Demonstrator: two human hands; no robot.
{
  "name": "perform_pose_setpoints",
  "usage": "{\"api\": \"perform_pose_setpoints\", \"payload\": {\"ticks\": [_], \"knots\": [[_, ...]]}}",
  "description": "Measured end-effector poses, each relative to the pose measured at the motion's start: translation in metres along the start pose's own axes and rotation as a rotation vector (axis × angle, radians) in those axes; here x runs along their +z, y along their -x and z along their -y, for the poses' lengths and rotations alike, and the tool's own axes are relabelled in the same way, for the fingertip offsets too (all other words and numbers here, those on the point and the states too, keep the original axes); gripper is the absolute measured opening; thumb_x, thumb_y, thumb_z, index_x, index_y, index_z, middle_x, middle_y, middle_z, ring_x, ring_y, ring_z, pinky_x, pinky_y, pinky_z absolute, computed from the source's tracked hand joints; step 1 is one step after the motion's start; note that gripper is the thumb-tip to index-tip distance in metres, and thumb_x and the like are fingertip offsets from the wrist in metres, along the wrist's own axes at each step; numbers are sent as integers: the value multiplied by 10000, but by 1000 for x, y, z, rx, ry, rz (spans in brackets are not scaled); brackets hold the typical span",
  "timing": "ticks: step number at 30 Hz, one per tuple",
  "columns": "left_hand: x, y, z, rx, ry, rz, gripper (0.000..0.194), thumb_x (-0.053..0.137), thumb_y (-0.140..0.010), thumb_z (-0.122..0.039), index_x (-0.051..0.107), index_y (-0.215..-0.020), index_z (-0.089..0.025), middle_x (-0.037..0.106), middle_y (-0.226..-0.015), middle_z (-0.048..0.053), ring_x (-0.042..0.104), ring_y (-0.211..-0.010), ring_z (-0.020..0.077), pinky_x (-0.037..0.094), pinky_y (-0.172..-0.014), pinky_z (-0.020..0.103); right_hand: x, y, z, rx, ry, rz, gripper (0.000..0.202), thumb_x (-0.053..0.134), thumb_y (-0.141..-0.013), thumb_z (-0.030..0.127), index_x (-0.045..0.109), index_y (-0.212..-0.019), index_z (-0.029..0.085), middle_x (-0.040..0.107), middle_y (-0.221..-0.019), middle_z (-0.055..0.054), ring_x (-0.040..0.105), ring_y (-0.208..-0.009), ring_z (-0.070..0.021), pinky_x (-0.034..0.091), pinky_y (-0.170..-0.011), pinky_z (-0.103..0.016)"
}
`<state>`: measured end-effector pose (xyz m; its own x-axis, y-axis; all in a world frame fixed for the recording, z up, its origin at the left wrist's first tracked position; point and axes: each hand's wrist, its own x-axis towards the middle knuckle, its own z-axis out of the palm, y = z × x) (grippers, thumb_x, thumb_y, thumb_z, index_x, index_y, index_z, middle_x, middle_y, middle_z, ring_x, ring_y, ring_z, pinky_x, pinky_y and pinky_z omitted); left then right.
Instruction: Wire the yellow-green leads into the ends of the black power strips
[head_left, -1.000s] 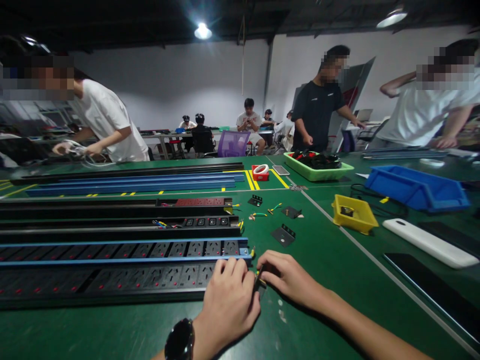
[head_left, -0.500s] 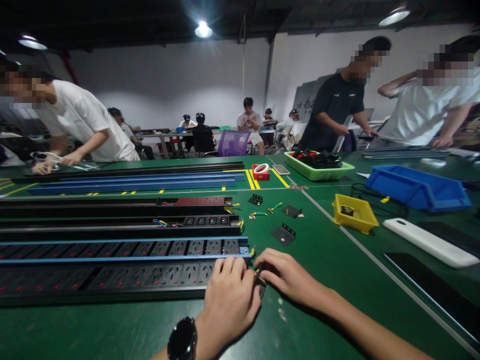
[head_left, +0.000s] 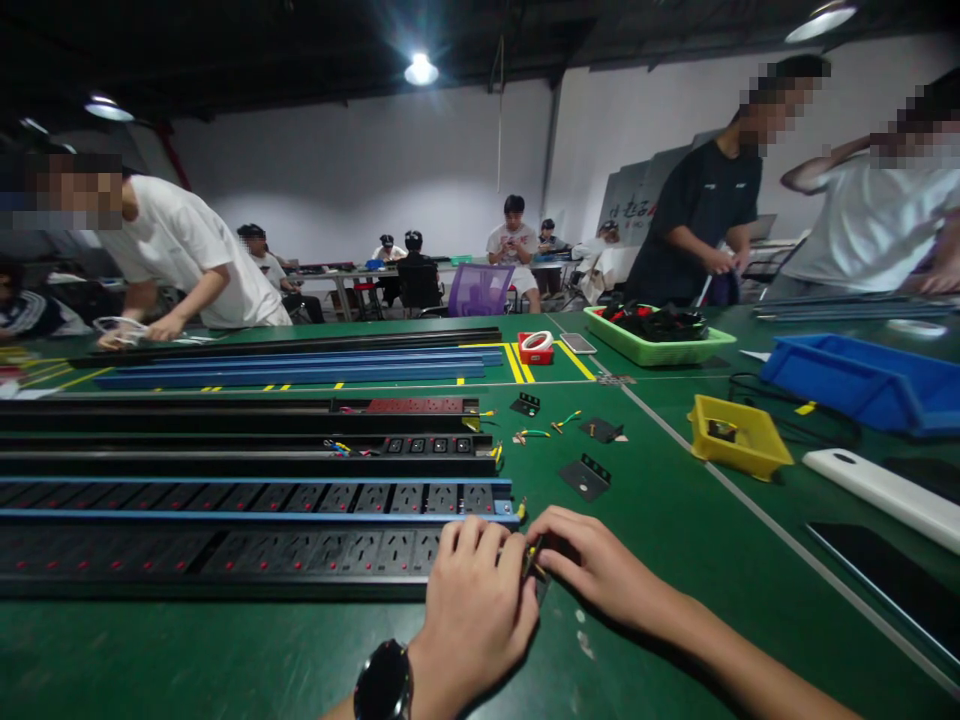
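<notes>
Black socket strip (head_left: 300, 552): left hand (head_left: 480, 590) clasps its end, right hand (head_left: 589, 558) pinches a dark plate (head_left: 535, 568), apparently fitting it; alignment next, I'd judge.

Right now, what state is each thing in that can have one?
Near power strip, face up, no plugs seen
Blue-edged strip, face up, wire sticking out at its right end
Left hand, fingers curled by the near power strip's end
Right hand, fingers bent at the dark piece, grip unclear
Dark piece, between the hands, mostly hidden
Yellow bin, upright, small item inside
Green tray, heaped with dark and red items
Middle ceiling lamp, lit
</notes>
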<state>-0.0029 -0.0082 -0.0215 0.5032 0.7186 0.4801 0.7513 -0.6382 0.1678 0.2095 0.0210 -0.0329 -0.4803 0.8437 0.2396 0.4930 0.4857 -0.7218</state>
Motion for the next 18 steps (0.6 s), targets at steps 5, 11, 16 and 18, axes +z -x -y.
{"api": "perform_pose_setpoints", "payload": {"ticks": [5, 11, 16, 18], "knots": [[1, 0, 2, 38, 38, -41, 221, 602, -949, -286, 640, -1162, -240, 704, -1024, 30, 570, -974, 245, 383, -871, 424, -1, 1, 1, 5, 9, 3, 102, 559, -1006, 202, 658, -1027, 209, 687, -995, -59, 649, -952, -215, 491, -854, -323], [3, 0, 7, 86, 67, -56, 171, 587, -967, -245, 640, -1130, -248, 718, -960, 16, 577, -901, 227, 383, -806, 396, 0, 0, 0, -1, 10, 2, 104, 558, -1000, 198, 660, -1011, 210, 694, -993, -61, 651, -950, -220, 493, -854, -327], [5, 1, 8, 130, 64, -84, 162, 588, -970, -225, 643, -1120, -253, 724, -908, 7, 583, -858, 219, 369, -778, 387, 1, 0, -1, 10, 12, -5, 123, 551, -989, 178, 670, -1001, 208, 705, -1000, -65, 653, -953, -225, 493, -859, -334], [4, 1, 8, 144, 63, -92, 146, 595, -964, -223, 642, -1098, -257, 725, -892, -2, 581, -847, 219, 360, -765, 383, 1, 0, -1, 17, 13, -8, 123, 553, -982, 177, 671, -1001, 204, 708, -1004, -67, 654, -952, -226, 494, -856, -335]]}}
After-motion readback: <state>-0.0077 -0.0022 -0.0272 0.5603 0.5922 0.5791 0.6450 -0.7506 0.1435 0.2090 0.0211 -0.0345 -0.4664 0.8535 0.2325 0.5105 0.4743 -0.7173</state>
